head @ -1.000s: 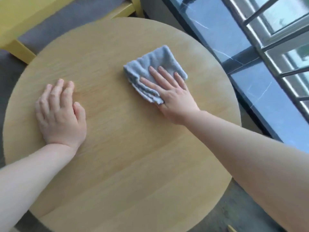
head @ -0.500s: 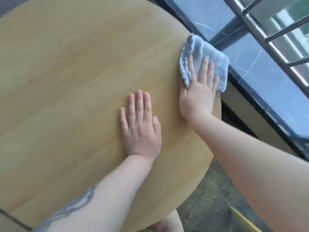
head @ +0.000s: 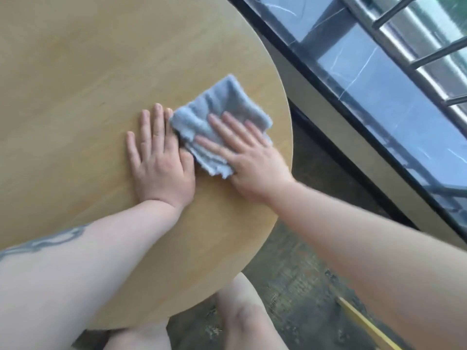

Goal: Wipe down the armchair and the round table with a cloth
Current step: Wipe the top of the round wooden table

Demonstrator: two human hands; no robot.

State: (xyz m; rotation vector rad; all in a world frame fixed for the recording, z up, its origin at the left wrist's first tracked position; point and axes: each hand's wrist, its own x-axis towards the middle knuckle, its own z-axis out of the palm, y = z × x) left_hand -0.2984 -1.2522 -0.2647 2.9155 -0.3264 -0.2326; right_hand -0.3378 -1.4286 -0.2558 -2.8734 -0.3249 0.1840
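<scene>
Right hand flat, fingers spread, hiding cloth's near half, left hand flat on table

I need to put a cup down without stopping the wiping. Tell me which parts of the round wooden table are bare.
The round wooden table is bare left of and beyond the left hand, and in the strip between the forearms toward the near rim. It is crowded by the right rim, where the right hand presses the folded grey-blue cloth against the left hand.
</scene>
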